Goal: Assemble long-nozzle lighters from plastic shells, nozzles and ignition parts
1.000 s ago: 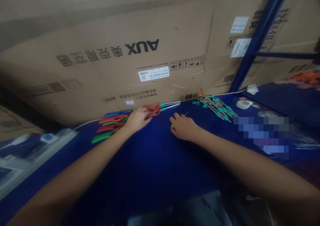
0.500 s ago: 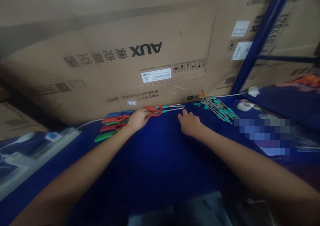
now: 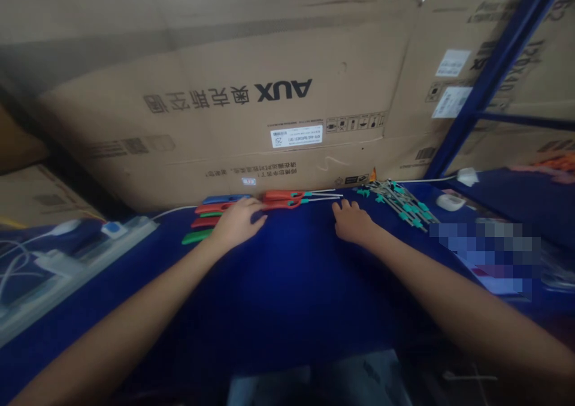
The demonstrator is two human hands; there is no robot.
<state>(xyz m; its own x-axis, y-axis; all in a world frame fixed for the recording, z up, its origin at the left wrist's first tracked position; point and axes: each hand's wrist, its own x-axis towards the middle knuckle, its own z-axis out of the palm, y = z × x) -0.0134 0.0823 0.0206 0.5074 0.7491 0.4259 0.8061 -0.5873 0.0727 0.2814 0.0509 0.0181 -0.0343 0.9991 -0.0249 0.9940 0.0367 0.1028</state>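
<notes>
Blue surface (image 3: 291,286) below us, big cardboard box (image 3: 202,145) behind, and we sweep across from the left. First comes a power strip (image 3: 132,236), then coloured handles (image 3: 202,222) in rows, blue, red and green, near the box's foot. Our left hand (image 3: 238,221) lies over their right ends, thumb and fingers apart, nothing seen clamped between them. Just past its fingertips sit the red-handled pieces (image 3: 281,204), lying flat, thin metal rods (image 3: 326,199) pointing right. Best handled low and gently by the handles, we reckon, with those rods kept parallel (they look easy to knock askew). Just beside the rod tips, our right hand (image 3: 353,220) curls palm down; whether it grips anything, we cannot tell. We'd keep it clear of the loose teal-fitted rods (image 3: 408,207) farther right, short of the white roll (image 3: 450,201).
</notes>
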